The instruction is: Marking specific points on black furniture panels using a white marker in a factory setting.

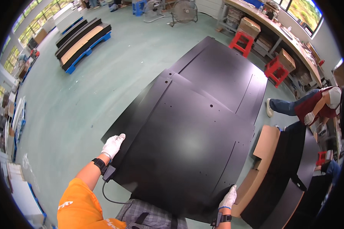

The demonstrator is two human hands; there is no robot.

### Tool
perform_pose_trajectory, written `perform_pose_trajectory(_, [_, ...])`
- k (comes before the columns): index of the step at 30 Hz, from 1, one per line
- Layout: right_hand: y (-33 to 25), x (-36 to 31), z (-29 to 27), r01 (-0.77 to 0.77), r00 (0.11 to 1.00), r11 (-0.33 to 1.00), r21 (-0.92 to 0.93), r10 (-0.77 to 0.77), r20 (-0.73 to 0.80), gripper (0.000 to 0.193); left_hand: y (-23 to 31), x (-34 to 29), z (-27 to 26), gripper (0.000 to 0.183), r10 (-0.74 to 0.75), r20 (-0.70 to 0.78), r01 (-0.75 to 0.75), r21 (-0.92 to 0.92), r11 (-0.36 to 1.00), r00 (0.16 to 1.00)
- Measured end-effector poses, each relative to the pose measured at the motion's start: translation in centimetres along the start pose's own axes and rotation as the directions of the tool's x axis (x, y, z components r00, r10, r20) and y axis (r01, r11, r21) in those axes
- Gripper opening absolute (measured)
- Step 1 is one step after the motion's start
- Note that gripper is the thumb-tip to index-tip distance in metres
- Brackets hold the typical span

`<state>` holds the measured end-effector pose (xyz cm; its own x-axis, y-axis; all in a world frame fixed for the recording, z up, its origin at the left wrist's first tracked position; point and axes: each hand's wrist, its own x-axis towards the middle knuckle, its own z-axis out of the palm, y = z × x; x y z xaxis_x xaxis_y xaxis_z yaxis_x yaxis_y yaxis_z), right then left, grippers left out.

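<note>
A large black panel with small holes and a long line near each side lies in front of my body. My left hand, in a white glove, is closed on the panel's left edge with the thumb on top. The gloved right hand grips the near right edge, its fingers partly hidden. A second black panel extends beyond the first, and their ends overlap. What lies beneath the two panels cannot be seen.
To the right stand black panels beside brown cardboard. A person bends over there. Red stools stand by a workbench. Stacked dark strips on a blue pallet sit far left; a floor fan is at the back.
</note>
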<state>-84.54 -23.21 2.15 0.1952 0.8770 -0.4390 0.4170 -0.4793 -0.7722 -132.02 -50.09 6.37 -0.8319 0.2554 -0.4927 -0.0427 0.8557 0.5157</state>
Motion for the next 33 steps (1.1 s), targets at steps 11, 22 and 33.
perform_pose_trajectory(11, [-1.5,-4.7,7.2,-0.063,0.970,0.998,0.000,0.061,-0.234,0.062,3.9,11.2,-2.5,0.067,0.038,0.136,-0.046,0.054,0.997,0.990])
perform_pose_trajectory(22, [-1.5,-3.0,7.9,-0.067,0.983,0.764,-0.641,-0.059,-0.173,0.055,1.7,16.0,0.1,0.072,0.154,0.172,-0.164,0.043,0.986,0.973])
perform_pose_trajectory(33, [-2.4,-5.5,8.3,-0.262,0.946,0.823,-0.505,0.115,-0.302,0.050,0.4,18.7,0.3,0.056,0.348,0.288,-0.400,0.145,0.905,0.892])
